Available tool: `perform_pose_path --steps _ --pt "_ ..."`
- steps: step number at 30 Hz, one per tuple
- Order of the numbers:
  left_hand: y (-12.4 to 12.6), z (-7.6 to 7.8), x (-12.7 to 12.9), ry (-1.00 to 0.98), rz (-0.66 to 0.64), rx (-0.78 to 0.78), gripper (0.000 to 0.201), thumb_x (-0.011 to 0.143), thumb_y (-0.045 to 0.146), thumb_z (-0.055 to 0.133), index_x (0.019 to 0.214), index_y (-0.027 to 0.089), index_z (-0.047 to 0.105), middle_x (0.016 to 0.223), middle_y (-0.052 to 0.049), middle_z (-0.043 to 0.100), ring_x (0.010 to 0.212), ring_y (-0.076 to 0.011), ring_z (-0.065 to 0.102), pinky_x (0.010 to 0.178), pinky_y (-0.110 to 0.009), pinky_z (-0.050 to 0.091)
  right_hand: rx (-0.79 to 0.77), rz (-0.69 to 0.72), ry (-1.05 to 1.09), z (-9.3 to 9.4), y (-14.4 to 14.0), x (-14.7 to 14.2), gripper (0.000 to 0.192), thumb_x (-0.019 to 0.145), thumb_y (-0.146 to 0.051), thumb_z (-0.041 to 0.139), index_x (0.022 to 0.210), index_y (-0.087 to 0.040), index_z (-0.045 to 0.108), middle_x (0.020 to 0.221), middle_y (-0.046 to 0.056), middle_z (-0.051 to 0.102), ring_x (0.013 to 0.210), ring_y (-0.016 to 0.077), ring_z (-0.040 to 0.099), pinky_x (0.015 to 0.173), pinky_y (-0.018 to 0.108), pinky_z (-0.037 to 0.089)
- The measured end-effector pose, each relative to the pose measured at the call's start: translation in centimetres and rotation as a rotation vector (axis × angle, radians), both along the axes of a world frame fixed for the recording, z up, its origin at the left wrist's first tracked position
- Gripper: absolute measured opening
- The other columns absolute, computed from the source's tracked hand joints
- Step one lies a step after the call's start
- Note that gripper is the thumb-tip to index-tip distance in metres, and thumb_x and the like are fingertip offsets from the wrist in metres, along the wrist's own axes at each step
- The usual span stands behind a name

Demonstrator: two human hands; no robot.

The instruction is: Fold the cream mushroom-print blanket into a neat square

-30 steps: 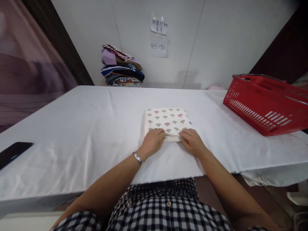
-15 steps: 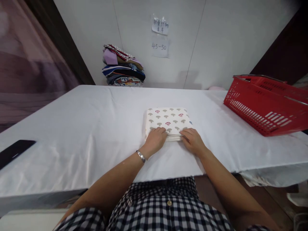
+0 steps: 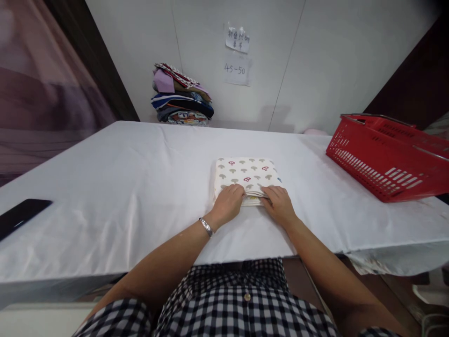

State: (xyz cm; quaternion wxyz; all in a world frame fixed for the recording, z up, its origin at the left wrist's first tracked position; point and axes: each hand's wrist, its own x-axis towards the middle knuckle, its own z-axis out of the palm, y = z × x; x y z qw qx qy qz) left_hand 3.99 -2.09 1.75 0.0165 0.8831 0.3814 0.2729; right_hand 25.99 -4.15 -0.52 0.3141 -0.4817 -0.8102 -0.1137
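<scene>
A folded white cloth [image 3: 247,172] printed with grey, red and blue mushrooms lies in several layers on the white-covered table [image 3: 150,196]. My left hand [image 3: 228,204] grips the left part of its near edge, fingers on top and curled over the layers. At the right part of the same edge, my right hand [image 3: 278,204] pinches the upper layers, with the thumb tucked beneath them. Between the two hands the layers part a little, and a bit of yellow print shows inside. Both thumb tips are partly hidden by the cloth.
A red plastic basket [image 3: 389,157] stands at the table's right side. Against the wall at the back left is a stack of folded fabrics [image 3: 182,98]. A black phone-like slab [image 3: 23,215] lies at the left edge. Two paper signs [image 3: 237,69] hang on the wall.
The upper layers at the near edge are lifted slightly, so the gap between layers is wider. My right thumb has slid further under them. The view has shifted a little.
</scene>
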Motion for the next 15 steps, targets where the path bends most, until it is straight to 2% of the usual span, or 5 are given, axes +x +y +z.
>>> perform_pose_path --steps 5,8,11,13,15 --pt "-0.1 0.0 -0.1 0.001 -0.026 0.011 0.017 0.094 0.018 0.035 0.086 0.017 0.050 0.086 -0.005 0.058 0.079 -0.0180 0.051 0.068 -0.033 0.040 0.064 -0.018 0.015 -0.1 0.1 0.6 0.031 0.089 -0.015 0.040 0.113 -0.020 0.058 0.098 0.008 0.065 0.091 0.0230 0.055 0.080 0.040 0.042" --pt "-0.2 -0.2 -0.2 0.017 -0.041 -0.018 0.016 0.094 0.021 0.037 0.087 0.018 0.051 0.087 -0.005 0.059 0.080 -0.0178 0.053 0.069 -0.033 0.040 0.100 -0.002 0.038 0.0 -0.3 1.1 0.030 0.089 -0.015 0.041 0.113 -0.021 0.057 0.099 0.008 0.065 0.091 0.0223 0.056 0.080 0.039 0.042" --pt "-0.1 -0.5 -0.3 0.015 -0.027 -0.023 0.013 0.091 0.027 0.047 0.100 0.018 0.052 0.094 -0.005 0.060 0.085 -0.0197 0.054 0.072 -0.034 0.041 0.090 0.018 0.041 0.1 -0.7 1.3 0.027 0.090 -0.016 0.042 0.111 -0.019 0.057 0.098 0.008 0.065 0.089 0.0215 0.056 0.078 0.037 0.044" --pt "0.0 -0.5 -0.4 0.029 -0.007 -0.011 0.019 0.090 0.025 0.051 0.107 0.018 0.051 0.096 -0.005 0.061 0.088 -0.0209 0.054 0.073 -0.035 0.041 0.084 0.030 0.046 0.2 -0.8 1.3 0.026 0.090 -0.016 0.041 0.110 -0.019 0.058 0.096 0.009 0.066 0.088 0.0214 0.057 0.076 0.037 0.045" --pt "0.0 -0.4 -0.5 0.044 0.004 -0.003 0.015 0.090 0.020 0.047 0.104 0.019 0.054 0.095 -0.005 0.061 0.089 -0.0206 0.054 0.074 -0.035 0.041 0.091 0.041 0.062 0.2 -0.9 1.2 0.027 0.090 -0.017 0.041 0.110 -0.020 0.059 0.095 0.008 0.066 0.088 0.0214 0.057 0.076 0.037 0.045"
